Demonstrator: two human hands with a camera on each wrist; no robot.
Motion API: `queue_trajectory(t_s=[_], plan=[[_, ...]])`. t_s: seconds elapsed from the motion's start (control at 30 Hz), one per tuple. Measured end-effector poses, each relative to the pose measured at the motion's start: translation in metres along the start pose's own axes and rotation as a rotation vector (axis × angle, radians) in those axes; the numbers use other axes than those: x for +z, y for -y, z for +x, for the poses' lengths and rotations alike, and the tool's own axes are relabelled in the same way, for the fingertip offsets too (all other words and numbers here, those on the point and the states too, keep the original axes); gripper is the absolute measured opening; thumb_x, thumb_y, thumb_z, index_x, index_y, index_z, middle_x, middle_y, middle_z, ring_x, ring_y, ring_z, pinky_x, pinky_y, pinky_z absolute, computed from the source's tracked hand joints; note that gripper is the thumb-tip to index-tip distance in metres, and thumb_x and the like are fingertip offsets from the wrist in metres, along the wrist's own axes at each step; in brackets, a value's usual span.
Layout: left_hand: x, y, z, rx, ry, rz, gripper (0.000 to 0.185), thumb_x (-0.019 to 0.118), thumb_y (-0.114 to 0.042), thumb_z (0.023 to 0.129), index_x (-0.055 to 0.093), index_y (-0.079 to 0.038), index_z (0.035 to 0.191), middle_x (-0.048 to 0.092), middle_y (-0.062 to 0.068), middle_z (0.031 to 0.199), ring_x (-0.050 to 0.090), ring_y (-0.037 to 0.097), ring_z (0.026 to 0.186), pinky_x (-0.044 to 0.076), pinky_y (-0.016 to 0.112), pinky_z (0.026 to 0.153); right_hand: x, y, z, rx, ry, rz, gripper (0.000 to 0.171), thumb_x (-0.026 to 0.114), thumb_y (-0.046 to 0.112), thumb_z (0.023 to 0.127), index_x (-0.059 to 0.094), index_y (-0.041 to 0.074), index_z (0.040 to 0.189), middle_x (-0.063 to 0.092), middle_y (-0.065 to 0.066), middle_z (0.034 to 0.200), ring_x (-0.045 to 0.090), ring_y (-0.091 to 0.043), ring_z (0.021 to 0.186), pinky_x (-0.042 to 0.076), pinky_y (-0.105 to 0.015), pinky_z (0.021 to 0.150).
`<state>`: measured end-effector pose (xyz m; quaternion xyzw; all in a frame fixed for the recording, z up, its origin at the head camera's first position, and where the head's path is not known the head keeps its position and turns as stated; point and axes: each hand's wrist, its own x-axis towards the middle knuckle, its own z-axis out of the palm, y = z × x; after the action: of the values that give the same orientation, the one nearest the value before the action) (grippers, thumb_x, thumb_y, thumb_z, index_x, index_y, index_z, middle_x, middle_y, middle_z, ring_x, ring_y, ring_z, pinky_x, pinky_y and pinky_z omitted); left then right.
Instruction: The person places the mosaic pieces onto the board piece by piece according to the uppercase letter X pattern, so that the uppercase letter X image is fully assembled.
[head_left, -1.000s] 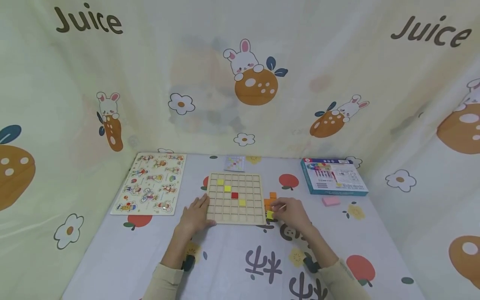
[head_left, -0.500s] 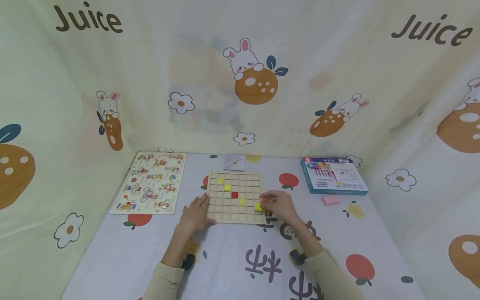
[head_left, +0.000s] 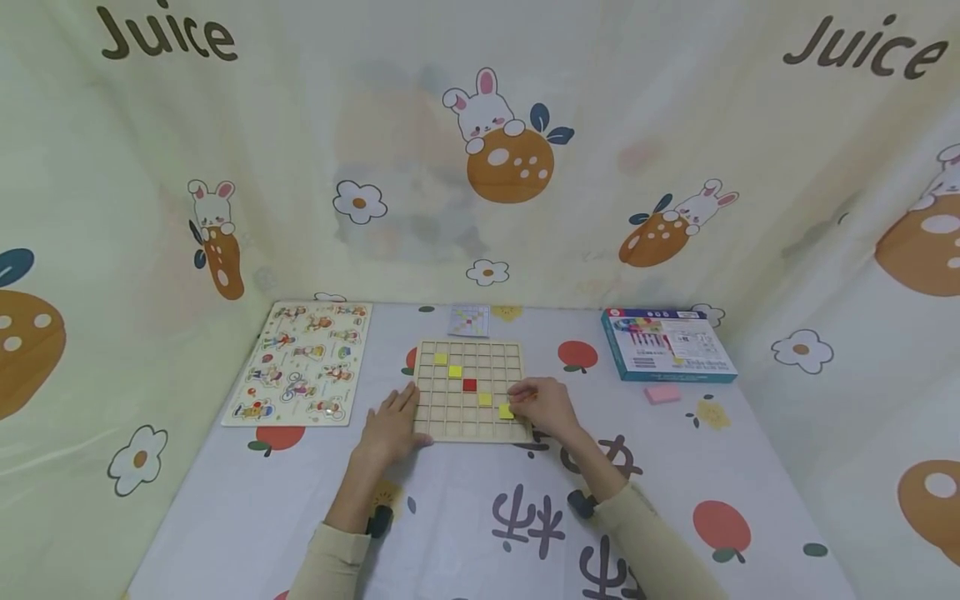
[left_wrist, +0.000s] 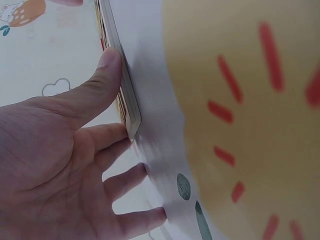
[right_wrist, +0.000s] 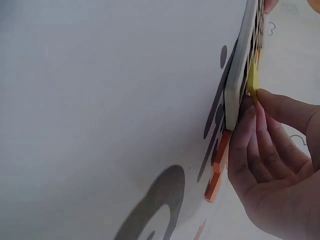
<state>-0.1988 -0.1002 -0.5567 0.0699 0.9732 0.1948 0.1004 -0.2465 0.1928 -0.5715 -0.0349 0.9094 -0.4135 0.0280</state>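
The right hand (head_left: 546,408), its grip narrow, pinches a yellow tile (head_left: 506,412) over the lower right of the grid board (head_left: 457,426); the left hand (head_left: 389,430), fingers spread, touches this board. If the pinch tilts, the tile may jam crooked.

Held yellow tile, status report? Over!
Right hand pinches yellow tile over grid, contact unclear. Left hand touches grid's edge. Nothing seen in the way.
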Motion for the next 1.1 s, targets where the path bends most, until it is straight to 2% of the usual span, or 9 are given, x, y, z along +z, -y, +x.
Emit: queue_trajectory(t_s=[0.27, 0.4, 0.5, 0.63, 0.83, 1.0, 1.1], plan=[[0.0, 0.001, 0.0, -0.001, -0.002, -0.006, 0.095, 0.083, -0.038, 0.088, 0.034, -0.002, 0.162, 0.026, 0.013, 0.172, 0.025, 0.042, 0.156, 0.024, 0.074, 0.118, 0.006, 0.009, -0.005, 0.028, 0.012, -0.041, 0.019, 0.086, 0.012, 0.082, 0.08, 0.016, 0.1, 0.072, 0.006, 0.082, 0.067, -0.013, 0.078, 0.055, -0.029, 0.068], [0.001, 0.001, 0.0, -0.002, -0.006, -0.01, 0.096, 0.083, -0.038, 0.088, 0.034, -0.002, 0.162, 0.026, 0.012, 0.172, 0.024, 0.042, 0.156, 0.024, 0.074, 0.118, 0.004, 0.008, -0.007, 0.026, 0.033, -0.018, 0.021, 0.087, 0.011, 0.082, 0.079, 0.015, 0.102, 0.073, 0.006, 0.084, 0.068, -0.013, 0.078, 0.057, -0.029, 0.07], [0.001, 0.0, -0.001, -0.003, -0.005, -0.014, 0.096, 0.083, -0.037, 0.088, 0.034, -0.002, 0.162, 0.026, 0.013, 0.171, 0.025, 0.042, 0.156, 0.024, 0.075, 0.118, -0.002, 0.003, -0.008, -0.007, 0.04, 0.014, 0.023, 0.086, 0.01, 0.083, 0.079, 0.013, 0.105, 0.074, 0.004, 0.087, 0.07, -0.013, 0.08, 0.059, -0.029, 0.071], [0.0, -0.001, -0.002, -0.004, -0.004, -0.018, 0.095, 0.084, -0.036, 0.088, 0.034, -0.002, 0.162, 0.027, 0.013, 0.171, 0.025, 0.043, 0.156, 0.024, 0.074, 0.118, -0.012, -0.008, -0.007, -0.055, 0.003, 0.029, 0.025, 0.085, 0.009, 0.085, 0.079, 0.009, 0.11, 0.077, 0.001, 0.093, 0.073, -0.014, 0.085, 0.061, -0.03, 0.073], [0.0, 0.0, -0.001, -0.004, -0.002, -0.013, 0.095, 0.084, -0.037, 0.088, 0.034, -0.002, 0.162, 0.027, 0.013, 0.171, 0.025, 0.043, 0.156, 0.024, 0.074, 0.118, -0.025, -0.021, -0.003, -0.025, -0.069, -0.022, 0.024, 0.079, 0.006, 0.087, 0.078, 0.011, 0.11, 0.077, 0.0, 0.096, 0.073, -0.018, 0.088, 0.061, -0.03, 0.068], [0.0, 0.0, 0.001, -0.011, -0.001, -0.017, 0.097, 0.084, -0.038, 0.088, 0.033, -0.003, 0.162, 0.025, 0.012, 0.172, 0.023, 0.042, 0.157, 0.023, 0.073, 0.119, -0.034, -0.025, -0.004, -0.003, -0.047, -0.057, 0.025, 0.081, 0.008, 0.087, 0.078, 0.012, 0.111, 0.077, 0.0, 0.102, 0.073, -0.019, 0.092, 0.063, -0.036, 0.078], [0.001, 0.0, 0.001, -0.009, 0.0, -0.022, 0.097, 0.084, -0.038, 0.088, 0.033, -0.003, 0.162, 0.025, 0.013, 0.172, 0.024, 0.042, 0.156, 0.023, 0.073, 0.119, -0.037, -0.027, -0.007, 0.02, -0.018, -0.111, 0.025, 0.085, 0.012, 0.085, 0.079, 0.013, 0.109, 0.076, 0.001, 0.098, 0.071, -0.018, 0.09, 0.062, -0.037, 0.08]])
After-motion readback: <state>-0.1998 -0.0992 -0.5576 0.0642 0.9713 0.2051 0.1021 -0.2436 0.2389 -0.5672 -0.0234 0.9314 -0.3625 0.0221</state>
